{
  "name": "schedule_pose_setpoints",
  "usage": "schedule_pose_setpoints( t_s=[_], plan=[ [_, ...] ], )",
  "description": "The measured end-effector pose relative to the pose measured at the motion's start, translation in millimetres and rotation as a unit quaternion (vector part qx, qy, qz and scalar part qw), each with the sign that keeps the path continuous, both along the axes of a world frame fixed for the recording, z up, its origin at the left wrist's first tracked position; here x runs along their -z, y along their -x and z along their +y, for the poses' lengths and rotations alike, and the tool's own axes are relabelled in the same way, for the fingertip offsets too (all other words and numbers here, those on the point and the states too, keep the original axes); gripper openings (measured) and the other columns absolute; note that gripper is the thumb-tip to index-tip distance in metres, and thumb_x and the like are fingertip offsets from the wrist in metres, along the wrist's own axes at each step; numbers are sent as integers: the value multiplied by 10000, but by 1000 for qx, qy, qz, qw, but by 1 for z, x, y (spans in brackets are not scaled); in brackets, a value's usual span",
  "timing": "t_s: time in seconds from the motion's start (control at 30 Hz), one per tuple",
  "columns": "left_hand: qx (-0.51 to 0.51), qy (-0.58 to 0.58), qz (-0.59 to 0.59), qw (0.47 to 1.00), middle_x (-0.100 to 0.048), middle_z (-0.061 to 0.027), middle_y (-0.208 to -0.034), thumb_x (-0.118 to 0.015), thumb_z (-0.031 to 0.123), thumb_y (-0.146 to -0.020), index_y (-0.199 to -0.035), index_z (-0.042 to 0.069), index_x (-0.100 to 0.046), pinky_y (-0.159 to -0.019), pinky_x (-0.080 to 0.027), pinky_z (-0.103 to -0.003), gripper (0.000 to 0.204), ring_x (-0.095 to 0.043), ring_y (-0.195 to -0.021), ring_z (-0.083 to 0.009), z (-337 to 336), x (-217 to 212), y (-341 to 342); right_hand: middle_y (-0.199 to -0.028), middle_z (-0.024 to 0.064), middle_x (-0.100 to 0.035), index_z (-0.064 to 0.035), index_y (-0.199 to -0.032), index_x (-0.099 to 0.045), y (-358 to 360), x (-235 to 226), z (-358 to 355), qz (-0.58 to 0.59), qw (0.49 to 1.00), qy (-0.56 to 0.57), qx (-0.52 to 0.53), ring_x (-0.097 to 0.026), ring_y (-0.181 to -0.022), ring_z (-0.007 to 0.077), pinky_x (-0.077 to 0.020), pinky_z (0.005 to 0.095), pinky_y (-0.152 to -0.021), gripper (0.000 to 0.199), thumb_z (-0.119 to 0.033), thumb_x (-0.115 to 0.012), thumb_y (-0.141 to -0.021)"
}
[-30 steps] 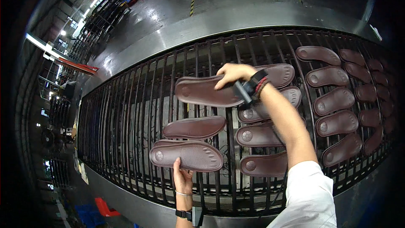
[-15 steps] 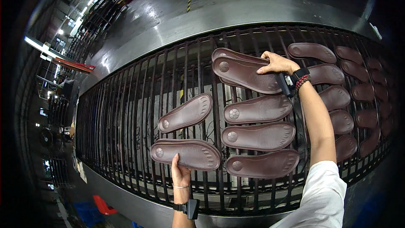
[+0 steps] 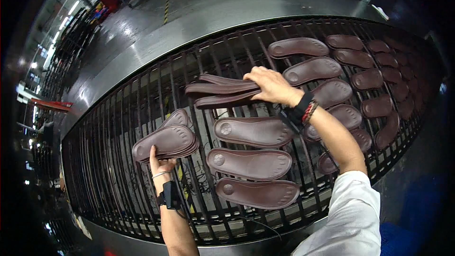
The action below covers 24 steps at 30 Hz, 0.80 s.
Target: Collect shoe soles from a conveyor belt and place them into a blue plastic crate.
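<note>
left hand [image 3: 161, 165] grips the near edge of a small stack of brown soles [image 3: 166, 142], fingers curled shut on it, thumb up against its rim; the stack rests on the barred conveyor rack [image 3: 109, 161] toward the rack's left end. just right of it, three single soles lie in a column near the rack's front edge: upper sole [image 3: 251, 132], middle sole [image 3: 250, 163], lowest sole [image 3: 258, 193]. right hand [image 3: 272, 85] is closed on a pair of soles [image 3: 222, 93], held edge-on above the rack's middle, toward its far edge. rows of further soles [image 3: 360, 66] fill the rack's right end. half a second ago the left stack was a single sole with another loose beside it, and the right hand held its soles farther right.
</note>
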<state>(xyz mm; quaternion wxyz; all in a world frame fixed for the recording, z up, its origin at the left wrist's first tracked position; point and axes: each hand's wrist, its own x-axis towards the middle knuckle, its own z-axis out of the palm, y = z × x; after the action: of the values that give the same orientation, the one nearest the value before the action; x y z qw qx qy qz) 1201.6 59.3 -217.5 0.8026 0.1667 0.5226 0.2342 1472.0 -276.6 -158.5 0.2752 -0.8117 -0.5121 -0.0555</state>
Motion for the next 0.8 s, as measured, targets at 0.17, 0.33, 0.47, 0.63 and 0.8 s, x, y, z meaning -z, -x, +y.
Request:
schedule_pose_setpoints(
  t_s=[0.17, 0.33, 0.47, 0.63, 0.8],
  plan=[
    [-13, -140, -133, 981, -463, -93, -1217, -627, 282, -752, -1186, 68, -448, -950, -339, -465, 516, -431, -1120, -267, -37, -23, 18, -930, 83, -488, -46, -1011, -523, 21, -13, -24, 73, 996, -21, 37, -498, -920, 265, -417, 355, -772, 468, -188, -725, -613],
    [63, -174, -176, 967, -493, -106, -1131, -598, 272, -769, -1147, 19, -447, -948, -355, -382, 479, -470, -1041, -239, -96, -70, 108, -976, 84, -600, 29, -1091, -517, 6, -23, -62, 541, 840, 36, 19, -554, -856, 125, -454, 251, -739, 524, -237, -717, -686],
    [220, -52, -51, 973, -519, -88, -1100, -600, 222, -770, -1131, 26, -466, -928, -367, -375, 432, -479, -1025, -236, -187, -46, 163, -985, 103, -584, 36, -1141, -469, 17, 36, -53, 520, 836, 169, -52, -540, -883, 154, -436, 255, -769, 694, -310, -769, -620],
    [258, 19, -11, 966, -483, -67, -1176, -580, 246, -811, -1207, 48, -415, -925, -348, -376, 472, -444, -1080, -222, -284, -23, 147, -969, 96, -603, 34, -1114, -503, 26, 44, -45, 479, 847, 217, -74, -552, -852, 143, -443, 260, -752, 669, -312, -771, -607],
    [234, 14, -18, 972, -459, -63, -1204, -586, 252, -809, -1229, 48, -391, -938, -335, -373, 506, -427, -1102, -220, -281, -47, 129, -939, 77, -617, 34, -1068, -552, 43, -20, -43, 536, 833, 131, -41, -544, -825, 121, -431, 244, -743, 551, -252, -730, -632]
  ],
)
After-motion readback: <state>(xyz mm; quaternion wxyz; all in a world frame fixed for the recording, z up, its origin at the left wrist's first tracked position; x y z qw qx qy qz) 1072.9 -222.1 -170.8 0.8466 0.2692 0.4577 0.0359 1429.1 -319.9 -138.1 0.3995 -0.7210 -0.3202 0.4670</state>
